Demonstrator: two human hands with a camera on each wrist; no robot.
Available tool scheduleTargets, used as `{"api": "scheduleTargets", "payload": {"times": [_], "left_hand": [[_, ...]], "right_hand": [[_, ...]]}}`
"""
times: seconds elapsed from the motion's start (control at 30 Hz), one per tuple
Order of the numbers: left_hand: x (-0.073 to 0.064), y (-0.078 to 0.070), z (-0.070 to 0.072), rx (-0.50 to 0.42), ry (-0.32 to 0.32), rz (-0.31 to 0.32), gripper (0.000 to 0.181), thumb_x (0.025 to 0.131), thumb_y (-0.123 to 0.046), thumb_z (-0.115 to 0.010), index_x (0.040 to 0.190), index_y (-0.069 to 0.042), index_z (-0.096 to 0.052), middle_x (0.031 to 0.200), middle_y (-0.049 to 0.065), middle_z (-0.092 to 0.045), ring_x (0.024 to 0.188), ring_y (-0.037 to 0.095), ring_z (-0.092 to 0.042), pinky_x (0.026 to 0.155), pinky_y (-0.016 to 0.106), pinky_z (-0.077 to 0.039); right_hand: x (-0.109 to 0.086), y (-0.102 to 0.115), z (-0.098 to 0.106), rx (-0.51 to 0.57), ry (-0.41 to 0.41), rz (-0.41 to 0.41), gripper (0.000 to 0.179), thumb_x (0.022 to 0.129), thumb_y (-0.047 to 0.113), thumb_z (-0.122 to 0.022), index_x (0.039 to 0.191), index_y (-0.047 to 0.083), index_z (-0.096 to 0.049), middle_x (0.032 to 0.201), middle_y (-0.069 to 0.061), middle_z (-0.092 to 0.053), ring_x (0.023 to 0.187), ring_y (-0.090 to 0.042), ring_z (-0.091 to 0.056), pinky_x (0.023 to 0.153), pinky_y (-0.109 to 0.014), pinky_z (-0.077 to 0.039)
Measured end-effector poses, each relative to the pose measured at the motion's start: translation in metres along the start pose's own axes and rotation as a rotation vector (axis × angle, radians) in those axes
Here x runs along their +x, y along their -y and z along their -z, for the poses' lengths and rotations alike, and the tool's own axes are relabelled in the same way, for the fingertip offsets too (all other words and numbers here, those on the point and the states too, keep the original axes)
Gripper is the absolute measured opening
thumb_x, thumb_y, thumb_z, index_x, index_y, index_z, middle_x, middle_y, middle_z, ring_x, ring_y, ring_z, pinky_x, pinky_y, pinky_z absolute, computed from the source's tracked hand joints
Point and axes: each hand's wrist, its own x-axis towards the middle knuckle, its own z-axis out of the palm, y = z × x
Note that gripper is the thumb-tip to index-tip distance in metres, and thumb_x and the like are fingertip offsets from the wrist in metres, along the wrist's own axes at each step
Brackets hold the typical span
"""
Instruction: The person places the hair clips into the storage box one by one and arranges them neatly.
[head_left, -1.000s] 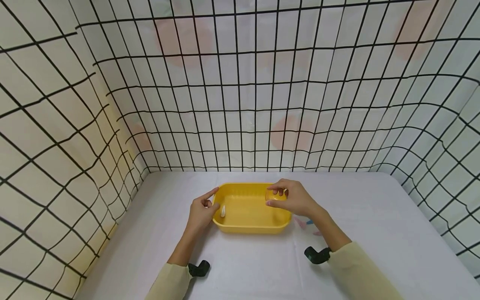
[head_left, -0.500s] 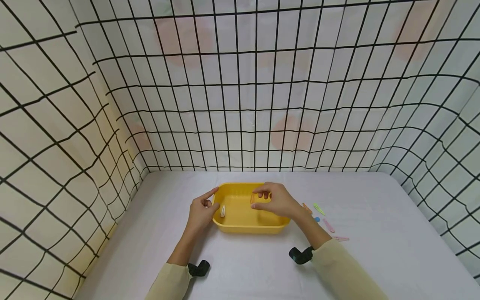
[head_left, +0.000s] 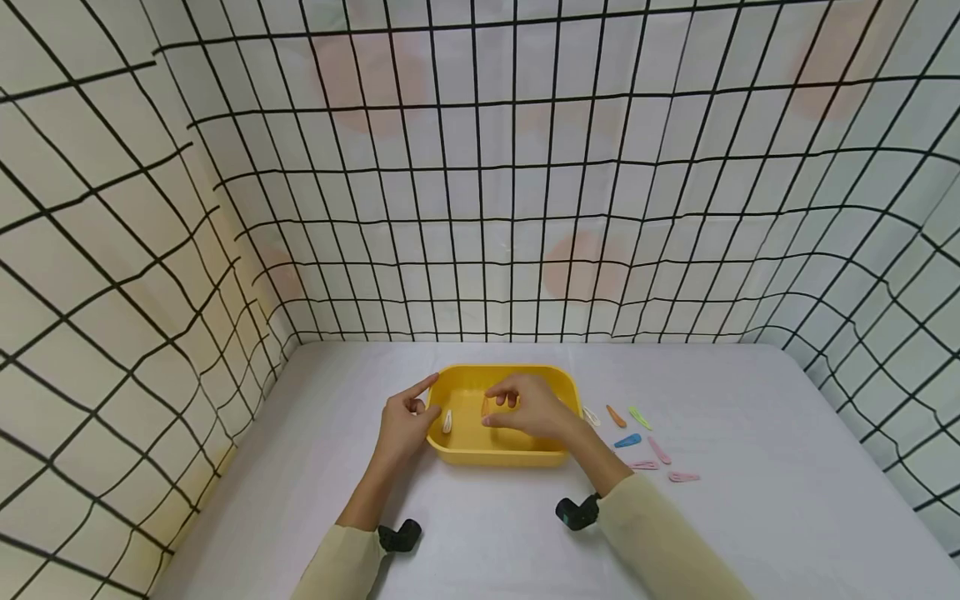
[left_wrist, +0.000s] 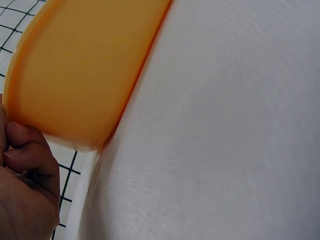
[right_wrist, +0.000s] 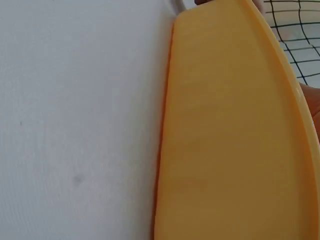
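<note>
The right hand [head_left: 528, 408] pinches an orange clip [head_left: 485, 407] between its thumb and fingertips, inside the outline of the yellow tray [head_left: 498, 458], near its middle; whether the clip touches the tray floor, one cannot tell. The left hand [head_left: 401, 429] grips the tray's left end, thumb over the rim and index finger stretched toward the far corner; the left wrist view shows other fingers curled against the tray's outer wall. In the right wrist view that wall hides most of the right hand's work.

Inside the tray, just beside the left thumb, lies a white clip [head_left: 447, 422]. Just beyond the tray's right rim lies a second white clip [head_left: 592, 416]. Farther right of the tray are a darker orange clip [head_left: 616, 416], a lime-green clip [head_left: 640, 417], a blue clip [head_left: 627, 440] and three pink clips [head_left: 659, 450]. A white cloth [head_left: 495, 533] spreads under the tray. A black device sits at each wrist, on the near side of the tray, and a black grid [head_left: 512, 221] stands behind it.
</note>
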Motion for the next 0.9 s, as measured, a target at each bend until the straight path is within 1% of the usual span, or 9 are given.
{"api": "scheduleTargets", "payload": {"times": [0.2, 0.43, 0.73, 0.9], "left_hand": [[0.000, 0.000, -0.001, 0.000, -0.006, -0.010, 0.058, 0.083, -0.005, -0.069, 0.137, -0.027, -0.069, 0.058, -0.002, -0.043, 0.048, 0.011, -0.033, 0.043, 0.020, -0.030], [0.000, 0.000, -0.001, 0.001, -0.006, -0.004, 0.058, 0.083, -0.005, -0.069, 0.136, -0.028, -0.069, 0.058, -0.002, -0.043, 0.047, 0.011, -0.032, 0.043, 0.020, -0.030], [0.001, 0.003, -0.001, -0.001, 0.003, 0.007, 0.056, 0.085, -0.008, -0.069, 0.137, -0.028, -0.069, 0.058, -0.003, -0.043, 0.047, 0.010, -0.033, 0.043, 0.020, -0.030], [0.001, 0.003, -0.001, -0.021, 0.004, 0.002, 0.057, 0.084, -0.006, -0.069, 0.136, -0.028, -0.069, 0.057, -0.003, -0.042, 0.047, 0.010, -0.032, 0.043, 0.019, -0.029]], "right_hand": [[0.007, -0.002, -0.011, 0.011, 0.013, -0.003, 0.043, 0.082, 0.031, -0.087, 0.118, 0.010, -0.077, 0.092, -0.001, -0.065, 0.083, -0.017, -0.056, 0.071, -0.026, -0.049], [0.015, -0.001, -0.020, -0.028, 0.034, -0.012, 0.045, 0.082, 0.034, -0.086, 0.120, 0.012, -0.077, 0.092, 0.000, -0.066, 0.081, -0.017, -0.056, 0.071, -0.026, -0.048], [0.026, 0.007, -0.029, -0.028, 0.099, -0.040, 0.047, 0.083, 0.034, -0.086, 0.123, 0.010, -0.075, 0.097, -0.004, -0.067, 0.085, -0.018, -0.055, 0.075, -0.028, -0.049], [0.032, 0.007, -0.036, -0.054, 0.116, -0.038, 0.047, 0.082, 0.034, -0.086, 0.121, 0.010, -0.076, 0.092, -0.004, -0.065, 0.083, -0.016, -0.055, 0.073, -0.025, -0.047]]}}
